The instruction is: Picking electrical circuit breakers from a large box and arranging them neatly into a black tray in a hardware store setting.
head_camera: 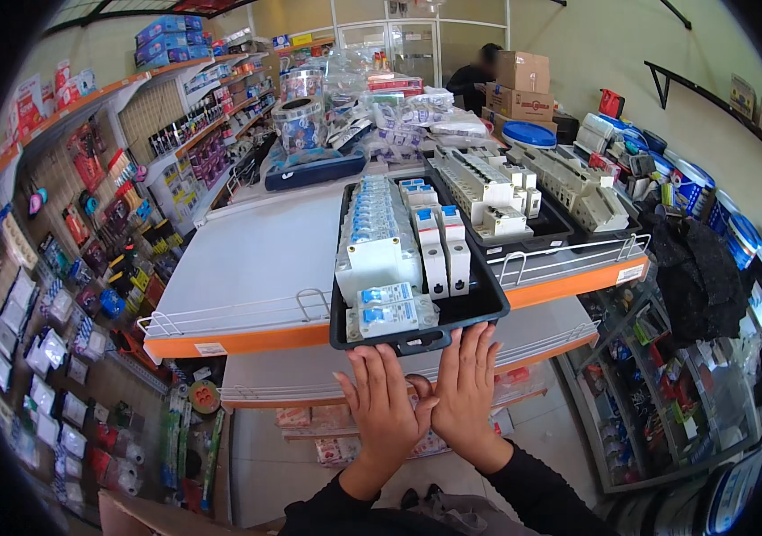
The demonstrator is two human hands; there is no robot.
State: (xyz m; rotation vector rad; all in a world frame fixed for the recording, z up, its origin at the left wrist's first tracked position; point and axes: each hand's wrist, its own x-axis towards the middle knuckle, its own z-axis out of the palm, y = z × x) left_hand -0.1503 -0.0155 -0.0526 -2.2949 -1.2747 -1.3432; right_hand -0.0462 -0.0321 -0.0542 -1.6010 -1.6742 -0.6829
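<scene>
A black plastic tray [498, 295] of white circuit breakers lies on the upper shelf, its front end reaching over the orange shelf edge. My left hand [384, 409] touches the front rim with its fingertips, left of the tray's handle slot. My right hand [465, 395] rests its fingers against the rim to the right of that slot. Both hands have their fingers stretched forward and their thumbs close together. Inside the tray stand a long row of breakers with blue switches [375, 228], two upright breakers [444, 251] and two lying flat [388, 309] at the front.
More breaker trays [548, 238] stand to the right, behind a white wire rail [522, 258]. A blue tray with film rolls [317, 173] lies farther back. Hanging goods line the left wall; a glass display case [676, 388] stands right. A person [471, 80] is at the far end beside cartons [522, 74].
</scene>
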